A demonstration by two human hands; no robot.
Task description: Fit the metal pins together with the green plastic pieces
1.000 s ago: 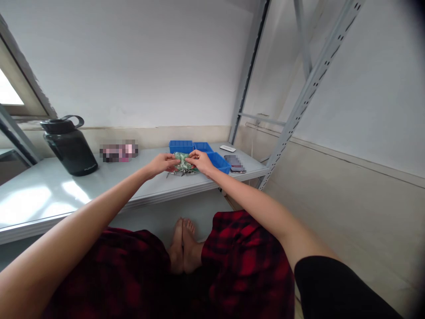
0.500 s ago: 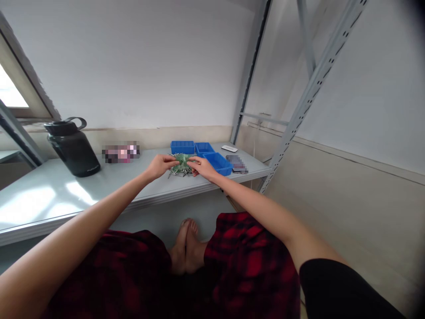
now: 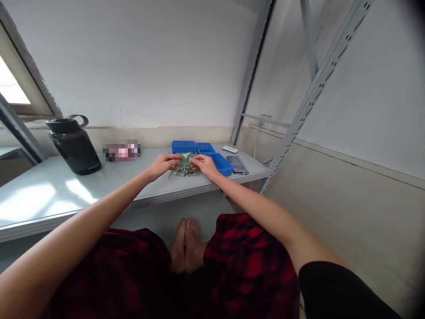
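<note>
A crumpled piece of see-through green plastic, apparently a bag (image 3: 186, 156), lies over a pile of thin metal pins or rivets (image 3: 186, 170) on the shelf top. From the left, my left hand (image 3: 162, 165) holds the bag's edge between its fingers and thumb. My right hand (image 3: 206, 165), with a ring on one finger, pinches the bag's other side. The fingertips partly hide the plastic. Individual metal pieces are too small to make out clearly. Just right of my right hand stands an open blue bin (image 3: 224, 166), partly covered by that hand.
Two more blue bins (image 3: 183, 146) stand behind the pile. A white flat object (image 3: 230, 149) and a blurred-out phone-like item (image 3: 237, 165) lie at right. A dark bottle (image 3: 75, 148) and a pixelated object (image 3: 121, 151) stand left. A metal upright (image 3: 299, 110) borders the shelf's right end.
My right hand has shifted slightly inward, its fingers now closer together on the bag. My left fingers reach a little further across the plastic. The view has tilted slightly.
</note>
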